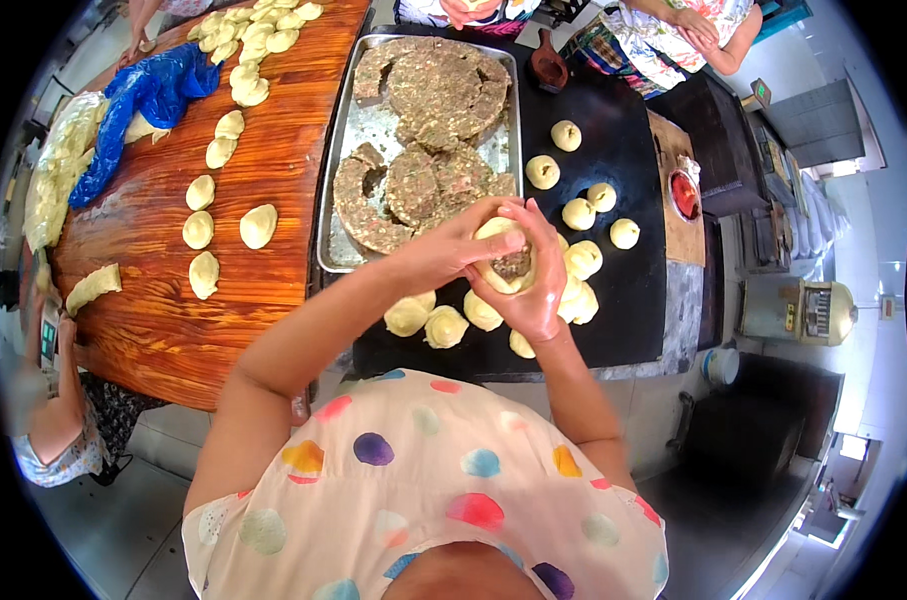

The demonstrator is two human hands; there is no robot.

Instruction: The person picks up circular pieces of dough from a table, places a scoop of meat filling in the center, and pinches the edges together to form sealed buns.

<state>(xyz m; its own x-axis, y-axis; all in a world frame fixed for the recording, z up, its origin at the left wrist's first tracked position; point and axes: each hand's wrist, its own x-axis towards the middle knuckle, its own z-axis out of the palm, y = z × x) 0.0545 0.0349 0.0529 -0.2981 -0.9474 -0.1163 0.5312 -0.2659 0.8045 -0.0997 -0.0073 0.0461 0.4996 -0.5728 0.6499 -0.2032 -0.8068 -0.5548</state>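
Both my hands are raised over the near edge of the metal tray, closed around a dough bun (511, 265) whose open top shows brown minced filling. My left hand (455, 248) holds it from the left, its thumb across the dough rim. My right hand (535, 292) cups it from the right and below. Thick slabs of the minced filling (445, 92) lie in the tray (325, 225) just beyond my hands. Closed round buns (445, 327) sit on the black tabletop (623, 320) below and to the right of my hands, some partly hidden behind them.
On the wooden table (283, 330) at left lie flattened dough pieces (203, 275), a blue plastic bag (153, 100) and a dough strip (93, 288). A wooden scoop (548, 65) and a red-filled bowl (684, 194) stand farther right. Other people work at the far side and left.
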